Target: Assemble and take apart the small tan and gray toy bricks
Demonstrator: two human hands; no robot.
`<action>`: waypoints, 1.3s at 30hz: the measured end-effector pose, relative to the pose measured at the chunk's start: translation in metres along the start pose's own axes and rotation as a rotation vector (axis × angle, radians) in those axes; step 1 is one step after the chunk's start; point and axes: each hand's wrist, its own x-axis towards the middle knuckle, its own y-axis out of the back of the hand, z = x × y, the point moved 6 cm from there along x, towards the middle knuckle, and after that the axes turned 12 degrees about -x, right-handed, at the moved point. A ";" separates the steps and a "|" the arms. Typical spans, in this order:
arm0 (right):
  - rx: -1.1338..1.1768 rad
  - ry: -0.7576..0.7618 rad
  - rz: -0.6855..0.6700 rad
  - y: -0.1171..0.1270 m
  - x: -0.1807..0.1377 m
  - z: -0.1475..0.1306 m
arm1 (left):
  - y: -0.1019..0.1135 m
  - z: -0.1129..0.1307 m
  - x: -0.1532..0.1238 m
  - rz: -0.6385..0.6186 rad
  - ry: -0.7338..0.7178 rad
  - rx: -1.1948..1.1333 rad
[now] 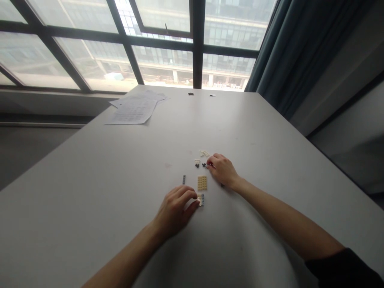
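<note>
My left hand is closed, its thumb and fingertips gripping the left side of a small toy brick plate with grey and pale studs. Just beyond that piece lies a tan studded plate. A narrow dark grey strip rests behind the left hand. My right hand reaches farther out, fingertips pinched together beside small dark pieces; whatever is between them is hidden. Close by are another dark piece and a group of tiny cream pieces. Part of a dark piece shows under the right wrist.
Everything lies on a large white table. Printed paper sheets are at its far left. Two round holes sit near the far edge, below the window. A dark curtain hangs at the right.
</note>
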 end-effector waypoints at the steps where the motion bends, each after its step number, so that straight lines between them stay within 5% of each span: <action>1: 0.016 -0.010 0.019 0.003 -0.003 0.001 | 0.000 0.000 0.000 0.000 -0.001 -0.001; 9: 0.552 -0.151 0.149 0.028 -0.070 0.015 | 0.002 0.001 -0.001 0.021 0.005 0.008; 15: 0.525 -0.186 0.199 0.038 -0.124 0.032 | 0.005 -0.003 0.010 0.037 0.083 0.069; 22: 0.547 -0.246 0.274 0.036 -0.124 0.043 | 0.011 -0.014 0.069 -0.021 0.135 0.224; 27: 0.550 -0.218 0.246 0.027 -0.126 0.033 | -0.007 -0.019 0.106 -0.144 0.131 0.394; 39: 0.614 -0.208 0.239 0.021 -0.123 0.031 | -0.033 -0.028 0.121 -0.157 0.109 0.529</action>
